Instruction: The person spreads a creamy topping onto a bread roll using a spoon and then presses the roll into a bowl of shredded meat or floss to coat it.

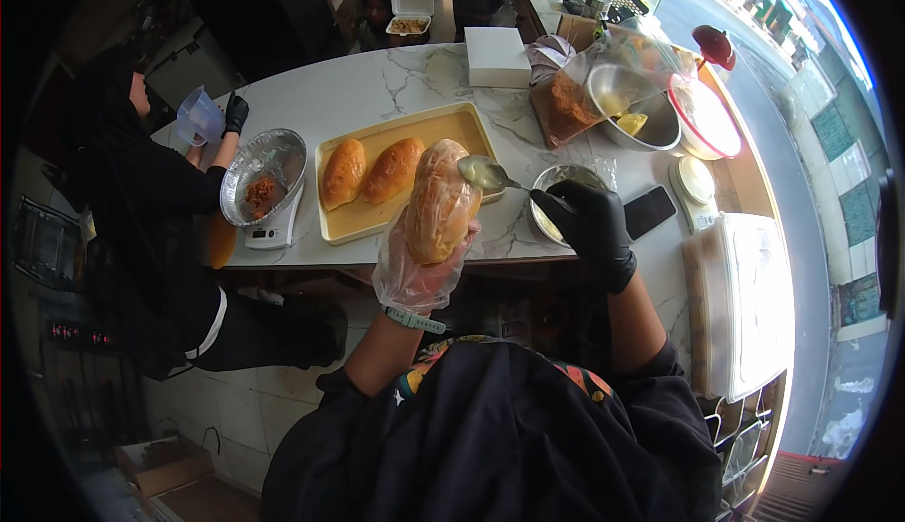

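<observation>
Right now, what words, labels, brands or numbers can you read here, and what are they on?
Nothing reads clearly enough to quote.
White scale below the foil tray: panel marks too small.
Dark appliance, far left: red lit marks, too blurred.
Phone: dark screen, no text visible.
Held bread roll, spoon: none.

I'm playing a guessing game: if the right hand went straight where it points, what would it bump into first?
Probably the bread roll in the left hand: the right hand points its spoon that way, though depth is unclear.
</observation>
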### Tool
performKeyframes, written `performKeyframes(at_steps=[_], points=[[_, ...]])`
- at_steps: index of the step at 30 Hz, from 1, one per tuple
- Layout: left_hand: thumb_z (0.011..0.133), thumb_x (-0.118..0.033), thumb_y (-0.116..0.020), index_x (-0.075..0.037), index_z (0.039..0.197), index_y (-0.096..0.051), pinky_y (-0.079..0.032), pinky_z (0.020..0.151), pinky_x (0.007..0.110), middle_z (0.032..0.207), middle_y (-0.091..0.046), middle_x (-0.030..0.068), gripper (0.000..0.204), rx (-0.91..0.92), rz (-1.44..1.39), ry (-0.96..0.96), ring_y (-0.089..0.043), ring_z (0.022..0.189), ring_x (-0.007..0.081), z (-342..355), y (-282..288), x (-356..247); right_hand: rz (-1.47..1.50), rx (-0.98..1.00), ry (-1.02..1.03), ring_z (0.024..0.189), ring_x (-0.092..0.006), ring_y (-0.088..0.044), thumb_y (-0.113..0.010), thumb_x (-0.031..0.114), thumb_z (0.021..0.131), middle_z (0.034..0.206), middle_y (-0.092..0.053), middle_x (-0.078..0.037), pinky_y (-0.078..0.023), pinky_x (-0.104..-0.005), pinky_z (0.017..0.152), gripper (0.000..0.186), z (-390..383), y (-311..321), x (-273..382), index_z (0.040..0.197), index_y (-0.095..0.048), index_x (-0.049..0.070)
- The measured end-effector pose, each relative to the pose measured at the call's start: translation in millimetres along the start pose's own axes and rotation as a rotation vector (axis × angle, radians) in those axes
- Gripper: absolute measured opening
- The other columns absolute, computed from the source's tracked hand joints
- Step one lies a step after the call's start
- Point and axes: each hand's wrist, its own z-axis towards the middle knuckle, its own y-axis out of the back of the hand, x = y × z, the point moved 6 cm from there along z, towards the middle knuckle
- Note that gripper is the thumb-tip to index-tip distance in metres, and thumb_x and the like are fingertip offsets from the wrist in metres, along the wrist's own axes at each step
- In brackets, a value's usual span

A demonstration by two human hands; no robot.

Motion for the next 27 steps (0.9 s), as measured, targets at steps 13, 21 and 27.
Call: performKeyframes(at_steps=[13,21,27], points=[[0.095,-0.030,-0.039,-0.002,0.123,-0.047,-0.049,0.087,0.046,0.118,-0.055,0.0167,0.040,-0.017,1.282,-0.305,-0.056,0.107,0.0299,-8.7,-26.2,1.4,0.131,0.062,-0.027,0.054,-0.0241,-0.059,-0.071,0.024,0.078,0.065,-0.062,-0.014,-0.046,-0.0318,0.055,0.022,6.5,15.0,-8.3,0.077,-0.067,0.003],[0.096,-0.030,-0.034,-0.001,0.124,-0.045,-0.051,0.087,0.044,0.118,-0.055,0.0167,0.042,0.005,-0.025,0.096,-0.059,0.103,0.0287,-7.1,-28.3,10.5,0.093,0.300,0.100,0.055,-0.0271,-0.060,-0.073,0.029,0.075,0.063,-0.062,-0.013,-0.047,-0.0331,0.053,0.024,-16.0,2.7,31.8,0.076,-0.069,0.006],[0.097,-0.029,-0.032,-0.001,0.125,-0.044,-0.050,0.089,0.039,0.118,-0.055,0.0153,0.041,0.027,0.070,0.182,-0.058,0.104,0.0265,-2.8,-14.7,15.6,-0.065,0.185,-0.057,0.055,-0.0291,-0.059,-0.065,0.035,0.080,0.061,-0.060,-0.012,-0.046,-0.0354,0.054,0.029,27.0,20.4,3.5,0.074,-0.069,0.008]])
